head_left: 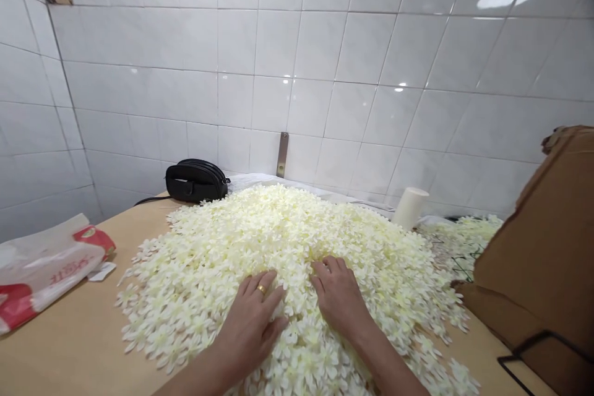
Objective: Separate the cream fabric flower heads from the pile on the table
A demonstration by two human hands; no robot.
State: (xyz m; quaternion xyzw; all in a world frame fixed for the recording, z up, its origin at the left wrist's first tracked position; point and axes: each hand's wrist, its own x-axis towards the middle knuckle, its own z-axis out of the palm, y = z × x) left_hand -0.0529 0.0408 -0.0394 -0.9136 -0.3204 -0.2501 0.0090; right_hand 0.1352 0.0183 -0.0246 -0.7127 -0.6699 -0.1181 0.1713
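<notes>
A wide heap of white and pale yellow artificial flower heads (297, 229) is spread over the table. My left hand (253, 315), with a gold ring on one finger, lies palm down on the near middle of the heap, its fingers apart. Just to its right, my right hand (338, 297) rests on the same flowers, fingers stretched forward and slightly bent. Blossoms partly cover the fingertips of the right hand. Neither hand shows anything gripped in it.
On the left lie a red and white plastic bag (51, 266) and a black purse (195, 180). A white roll (410, 208) stands behind the heap. At right is a torn cardboard box (538, 247) beside a black metal frame (542, 340). A tiled wall (315, 43) rises behind.
</notes>
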